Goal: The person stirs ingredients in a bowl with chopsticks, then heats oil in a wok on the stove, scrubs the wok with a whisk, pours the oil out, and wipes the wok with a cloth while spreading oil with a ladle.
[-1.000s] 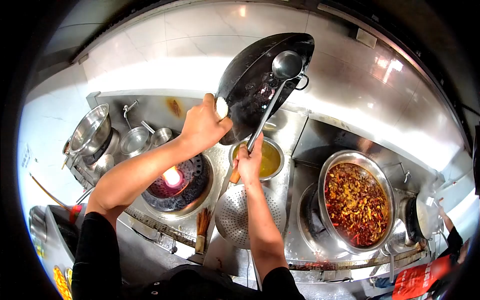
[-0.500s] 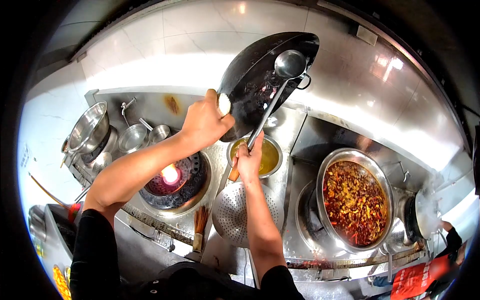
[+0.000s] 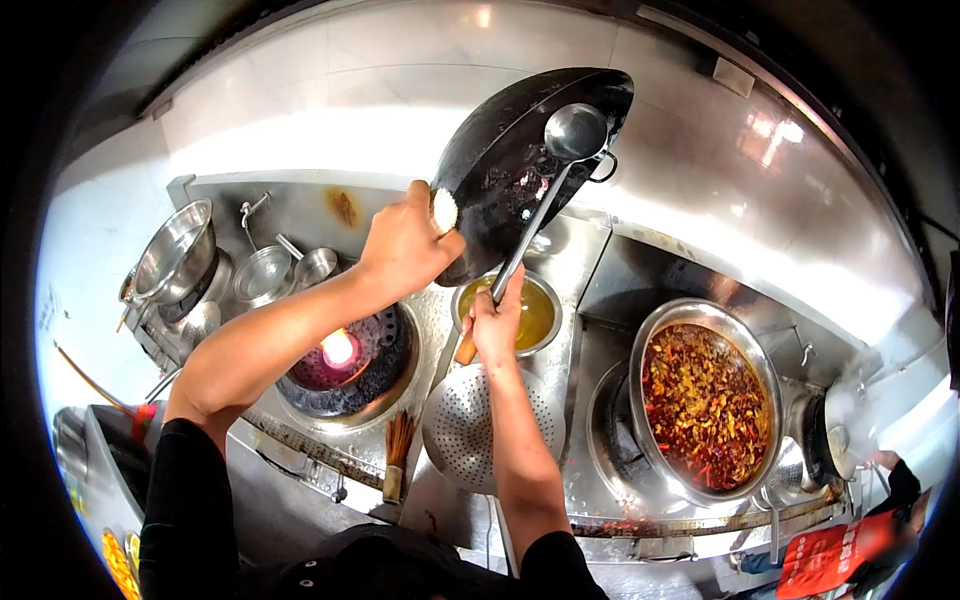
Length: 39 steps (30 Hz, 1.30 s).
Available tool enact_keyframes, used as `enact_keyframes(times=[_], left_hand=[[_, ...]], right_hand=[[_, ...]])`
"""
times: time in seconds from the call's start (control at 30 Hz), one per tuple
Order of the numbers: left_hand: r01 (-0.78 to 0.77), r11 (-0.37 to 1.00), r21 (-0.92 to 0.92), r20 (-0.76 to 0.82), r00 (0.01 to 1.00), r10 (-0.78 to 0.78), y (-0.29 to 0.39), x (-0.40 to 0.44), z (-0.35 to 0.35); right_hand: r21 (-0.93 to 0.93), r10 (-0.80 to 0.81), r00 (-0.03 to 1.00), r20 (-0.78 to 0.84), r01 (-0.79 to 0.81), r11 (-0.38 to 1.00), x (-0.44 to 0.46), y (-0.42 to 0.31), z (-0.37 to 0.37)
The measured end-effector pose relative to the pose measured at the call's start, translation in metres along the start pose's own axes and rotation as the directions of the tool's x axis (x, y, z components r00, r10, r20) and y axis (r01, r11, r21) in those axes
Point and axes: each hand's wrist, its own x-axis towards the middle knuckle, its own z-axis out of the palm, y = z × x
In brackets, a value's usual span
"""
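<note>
A black wok [image 3: 490,165] is held up on its side, tilted over a steel bowl of yellow oil [image 3: 537,315]. My left hand [image 3: 412,240] is closed on the wok's near left edge, with a white cloth [image 3: 444,210] showing at the grip. In my right hand [image 3: 497,318] is a long ladle [image 3: 575,133] with a wooden handle end, the fingers wrapped round its shaft. The ladle's bowl lies in front of the wok's inner side, near the small ring handle; whether they touch I cannot tell. Below my right hand rests a perforated strainer [image 3: 468,425].
A lit burner [image 3: 340,350] glows under my left forearm. A bamboo brush [image 3: 398,455] lies by the strainer. At right stands a big steel basin of red chili food [image 3: 705,405]. Steel bowls [image 3: 175,250] sit at left. Another person [image 3: 850,540] works at far right near steam.
The wok, the ladle and both hands hold nearly the same pose, with a slight shift of the whole view. At far right the other person's hand has moved slightly.
</note>
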Motion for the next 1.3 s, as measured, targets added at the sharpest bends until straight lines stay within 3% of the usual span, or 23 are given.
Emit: enact_keyframes(times=[0.27, 0.33, 0.37, 0.4, 0.43, 0.47, 0.5, 0.57, 0.6, 0.63, 0.7, 0.83, 1.0, 1.1, 1.13, 1.23, 1.27, 1.3], left_hand=[[0.074, 0.996, -0.055, -0.038, 0.996, -0.076, -0.027, -0.01, -0.018], [0.222, 0.964, -0.147, 0.013, 0.975, -0.222, -0.031, -0.017, -0.039], [0.253, 0.955, -0.155, -0.077, 0.961, -0.267, -0.058, -0.019, -0.033], [0.304, 0.902, -0.307, -0.087, 0.935, -0.345, -0.082, -0.024, -0.03], [0.347, 0.823, -0.45, -0.086, 0.9, -0.427, -0.101, -0.033, -0.031], [0.479, 0.612, -0.63, 0.107, 0.833, -0.542, -0.112, -0.044, -0.044], [0.513, 0.391, -0.764, 0.202, 0.765, -0.611, -0.123, -0.06, -0.052], [0.58, 0.071, -0.812, 0.413, 0.656, -0.632, -0.163, -0.104, -0.072], [0.563, -0.068, -0.824, 0.447, 0.57, -0.689, -0.18, -0.129, -0.076], [0.572, -0.143, -0.808, 0.513, 0.562, -0.649, -0.2, -0.162, -0.086], [0.533, -0.274, -0.801, 0.557, 0.494, -0.668, -0.214, -0.227, -0.099], [0.532, -0.405, -0.744, 0.628, 0.347, -0.697, -0.241, -0.334, -0.139], [0.578, -0.375, -0.725, 0.582, 0.223, -0.782, -0.295, -0.429, -0.193], [0.645, -0.325, -0.692, 0.605, 0.272, -0.748, -0.331, -0.477, -0.23], [0.609, -0.364, -0.705, 0.598, 0.233, -0.767, -0.342, -0.489, -0.236], [0.617, -0.426, -0.662, 0.683, 0.262, -0.681, -0.395, -0.546, -0.227], [0.569, -0.504, -0.65, 0.735, 0.301, -0.608, -0.415, -0.567, -0.216], [0.697, -0.408, -0.589, 0.752, 0.29, -0.592, -0.433, -0.58, -0.212]], right_hand=[[-0.11, 0.02, 0.996, 0.084, -0.011, 0.994, -0.006, 0.001, 0.008], [-0.288, 0.106, 0.988, 0.11, -0.07, 0.955, -0.009, -0.007, 0.008], [-0.376, 0.153, 0.981, 0.118, -0.098, 0.921, -0.011, -0.014, 0.008], [-0.495, 0.211, 0.964, 0.163, -0.105, 0.863, -0.01, -0.027, 0.007], [-0.659, 0.271, 0.947, 0.172, -0.094, 0.746, -0.007, -0.039, 0.007], [-0.793, 0.251, 0.949, 0.191, -0.001, 0.609, -0.007, -0.059, 0.015], [-0.873, 0.292, 0.911, 0.291, 0.129, 0.47, 0.001, -0.072, 0.015], [-0.826, 0.296, 0.822, 0.487, 0.323, 0.462, 0.032, -0.055, 0.009], [-0.831, 0.398, 0.801, 0.447, 0.207, 0.516, 0.017, -0.072, 0.026], [-0.832, 0.504, 0.761, 0.408, 0.083, 0.548, -0.008, -0.093, 0.045], [-0.867, 0.483, 0.793, 0.372, 0.111, 0.485, -0.049, -0.1, 0.064], [-0.791, 0.515, 0.778, 0.36, -0.038, 0.611, -0.132, -0.103, 0.095], [-0.785, 0.566, 0.772, 0.291, -0.146, 0.602, -0.232, -0.061, 0.145], [-0.782, 0.563, 0.78, 0.274, -0.16, 0.603, -0.289, -0.026, 0.19], [-0.732, 0.562, 0.767, 0.311, -0.184, 0.656, -0.307, -0.013, 0.206], [-0.693, 0.555, 0.755, 0.35, -0.191, 0.696, -0.353, 0.019, 0.255], [-0.624, 0.586, 0.743, 0.324, -0.298, 0.723, -0.367, 0.026, 0.285], [-0.557, 0.638, 0.708, 0.302, -0.412, 0.721, -0.38, 0.029, 0.313]])
